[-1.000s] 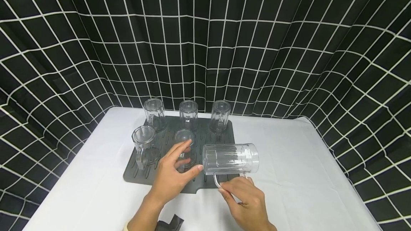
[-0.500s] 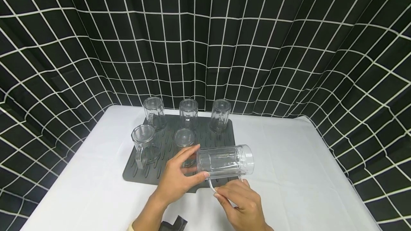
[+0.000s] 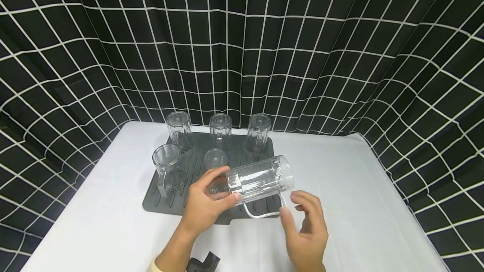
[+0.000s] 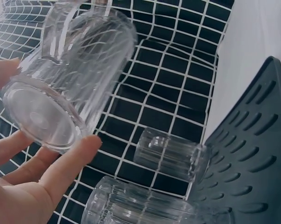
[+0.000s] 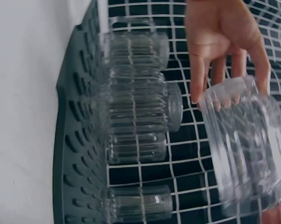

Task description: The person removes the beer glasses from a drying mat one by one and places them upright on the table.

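Head view: five mugs [image 3: 179, 131] stand mouth-down on the grey mat [image 3: 177, 205], apparently done. One held mug [image 3: 259, 178], tilted above the mat, grasped in my left grip [image 3: 204, 205]; setting it down seems outstanding. My right grip [image 3: 308, 228]: released, near the handle [image 3: 261, 216].

Mug [image 3: 259, 178] between hands [image 3: 202, 209], others [image 3: 220, 132] on mat [image 3: 159, 206]
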Motion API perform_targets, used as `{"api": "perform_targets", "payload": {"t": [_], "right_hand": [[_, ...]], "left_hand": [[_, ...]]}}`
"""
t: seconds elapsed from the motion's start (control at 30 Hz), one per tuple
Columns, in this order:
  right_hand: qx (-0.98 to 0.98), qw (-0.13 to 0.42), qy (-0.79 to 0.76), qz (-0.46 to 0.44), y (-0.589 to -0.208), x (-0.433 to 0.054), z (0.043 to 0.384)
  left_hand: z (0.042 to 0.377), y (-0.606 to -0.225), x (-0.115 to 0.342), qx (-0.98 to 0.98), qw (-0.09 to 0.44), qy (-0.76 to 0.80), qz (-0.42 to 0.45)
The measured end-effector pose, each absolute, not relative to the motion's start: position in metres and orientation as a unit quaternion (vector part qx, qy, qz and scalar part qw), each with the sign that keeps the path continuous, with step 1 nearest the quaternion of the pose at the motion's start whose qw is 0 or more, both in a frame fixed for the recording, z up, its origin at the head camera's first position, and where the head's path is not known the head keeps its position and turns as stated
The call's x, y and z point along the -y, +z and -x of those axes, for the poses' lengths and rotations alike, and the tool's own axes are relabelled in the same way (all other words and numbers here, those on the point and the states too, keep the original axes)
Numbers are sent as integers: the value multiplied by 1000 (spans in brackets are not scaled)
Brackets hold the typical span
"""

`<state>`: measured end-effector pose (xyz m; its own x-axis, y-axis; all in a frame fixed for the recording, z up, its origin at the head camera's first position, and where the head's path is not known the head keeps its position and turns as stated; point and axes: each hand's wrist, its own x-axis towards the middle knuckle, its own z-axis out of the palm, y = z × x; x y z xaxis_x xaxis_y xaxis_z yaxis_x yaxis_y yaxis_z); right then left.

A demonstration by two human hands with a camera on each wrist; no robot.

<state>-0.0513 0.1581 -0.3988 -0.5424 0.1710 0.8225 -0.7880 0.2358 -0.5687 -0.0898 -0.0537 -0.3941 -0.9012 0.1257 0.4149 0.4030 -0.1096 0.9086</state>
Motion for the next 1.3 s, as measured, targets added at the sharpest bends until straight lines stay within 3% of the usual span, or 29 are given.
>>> {"api": "perform_targets", "payload": {"t": [0.1,0.2,0.3,0.47,0.63,1.03,1.3], "right_hand": [[668,283,685,-69,-398,-163,47],[657,130,743,23,-396,-164,45],[598,35,800,-1,-394,-163,45],[443,-60,890,-91,-394,-164,46],[369,-92,918,-113,-392,-163,49],[302,-83,939,-141,-383,-162,53],[299,-73,936,-170,-366,-162,46]], "left_hand": [[91,-392,54,639,99,-735,205],[91,-391,53,630,100,-744,197],[91,-392,52,635,106,-743,184],[91,-395,49,636,109,-743,181],[91,-399,47,631,96,-747,184],[92,-409,44,584,38,-784,205],[92,-410,42,582,28,-774,247]]}}
